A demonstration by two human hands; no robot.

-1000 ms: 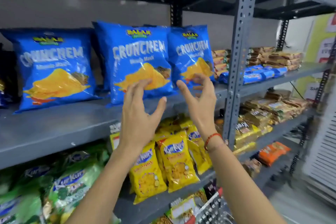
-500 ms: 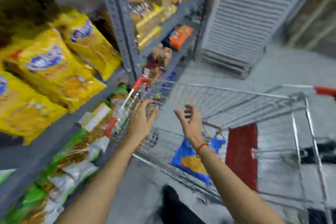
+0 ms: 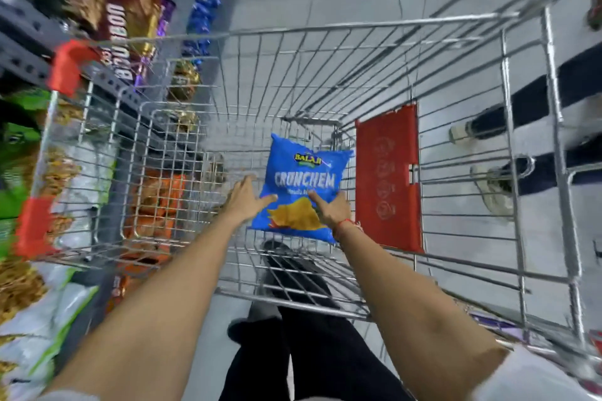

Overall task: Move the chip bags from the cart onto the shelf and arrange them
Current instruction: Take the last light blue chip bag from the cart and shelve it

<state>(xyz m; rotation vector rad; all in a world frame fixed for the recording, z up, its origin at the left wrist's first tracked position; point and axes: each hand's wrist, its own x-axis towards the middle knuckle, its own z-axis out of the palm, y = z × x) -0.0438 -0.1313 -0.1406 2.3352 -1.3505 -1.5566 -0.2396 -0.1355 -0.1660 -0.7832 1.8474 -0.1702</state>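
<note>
a second ago the person's hands were up at the shelf, next to the blue bags there. now the person looks down into the cart [image 3: 521,172] and both arms reach into it. one blue chip bag [image 3: 303,179] lies flat on the cart's wire bottom, just beside the red flap [image 3: 387,172] at the cart's far side. the left hand [image 3: 244,202] is open, fingers spread, and its fingertips touch the bag's left edge. the right hand [image 3: 329,208] is open too, with a finger pressed on the front of the bag near the right edge. neither hand has closed on the bag yet. no other bag shows in the cart, so this looks like the last one to move. the shelf [image 3: 29,52] stands just left of the cart, full of other snacks. next the hands will likely squeeze the bag from both sides and lift it out. the bag is puffy and soft, so a gentle hold should do.
</note>
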